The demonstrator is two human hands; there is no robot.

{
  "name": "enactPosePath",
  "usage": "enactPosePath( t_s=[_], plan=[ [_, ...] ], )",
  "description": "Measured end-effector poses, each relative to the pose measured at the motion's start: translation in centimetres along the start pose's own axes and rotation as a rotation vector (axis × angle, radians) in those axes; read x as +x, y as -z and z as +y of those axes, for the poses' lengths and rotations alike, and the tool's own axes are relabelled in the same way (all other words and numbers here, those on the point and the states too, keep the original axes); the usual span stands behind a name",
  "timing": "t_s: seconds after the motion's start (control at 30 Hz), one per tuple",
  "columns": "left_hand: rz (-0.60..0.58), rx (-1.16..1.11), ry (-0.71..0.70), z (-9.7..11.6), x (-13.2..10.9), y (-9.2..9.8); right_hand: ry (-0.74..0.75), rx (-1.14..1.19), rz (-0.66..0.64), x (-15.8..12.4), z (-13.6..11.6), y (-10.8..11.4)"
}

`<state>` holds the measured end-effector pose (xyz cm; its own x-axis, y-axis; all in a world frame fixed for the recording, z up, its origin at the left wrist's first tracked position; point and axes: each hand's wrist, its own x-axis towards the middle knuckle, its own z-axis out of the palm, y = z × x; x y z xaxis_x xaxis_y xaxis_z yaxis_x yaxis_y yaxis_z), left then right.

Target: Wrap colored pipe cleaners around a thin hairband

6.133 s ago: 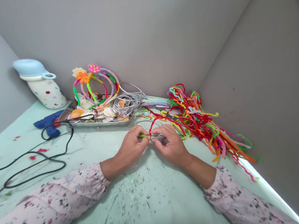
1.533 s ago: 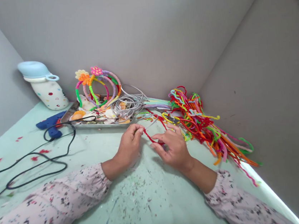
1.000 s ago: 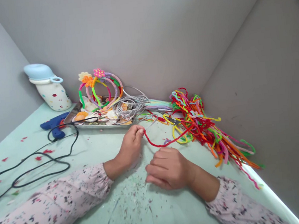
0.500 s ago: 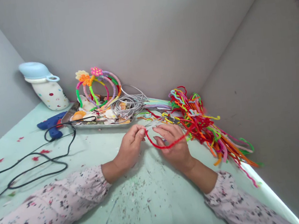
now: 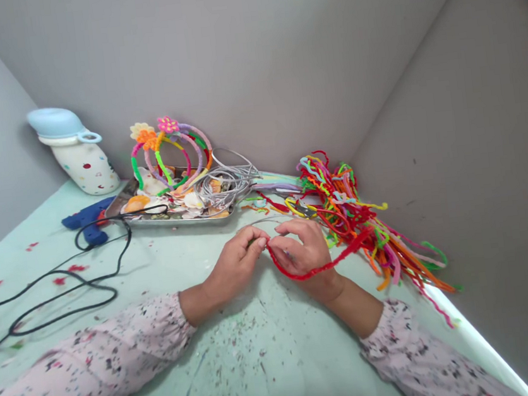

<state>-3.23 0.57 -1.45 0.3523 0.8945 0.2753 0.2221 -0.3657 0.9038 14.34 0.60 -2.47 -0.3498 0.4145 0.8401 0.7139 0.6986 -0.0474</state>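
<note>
A red pipe cleaner (image 5: 308,275) is pinched at one end between the thumb and fingers of my left hand (image 5: 233,266). From there it sags in a curve across the front of my right hand (image 5: 306,257), its far end rising towards the right. My right hand is close beside the pinch, its fingers bent and apart, with no clear grip on anything. A thin grey wire (image 5: 266,218) arcs just behind both hands; whether either hand holds it is hidden.
Behind the hands, a metal tray (image 5: 176,221) holds scraps, flower-topped hoops (image 5: 159,159) and a coil of grey wire (image 5: 227,186). Yellow-handled scissors (image 5: 301,208) lie by a heap of colourful pipe cleaners (image 5: 351,213). A blue glue gun (image 5: 90,221), its black cord and a white bottle (image 5: 83,161) are left.
My left hand has shifted slightly right and down, closer to the right hand. The red pipe cleaner hangs lower and its free end has swung further right.
</note>
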Motion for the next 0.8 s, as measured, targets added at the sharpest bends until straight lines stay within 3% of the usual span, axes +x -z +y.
enactPosePath(
  t_s=[0.8],
  plan=[
    [0.019,0.159,-0.123,0.57,0.01,0.21,-0.146,0.288,-0.093,-0.17,-0.37,0.45]
  ],
)
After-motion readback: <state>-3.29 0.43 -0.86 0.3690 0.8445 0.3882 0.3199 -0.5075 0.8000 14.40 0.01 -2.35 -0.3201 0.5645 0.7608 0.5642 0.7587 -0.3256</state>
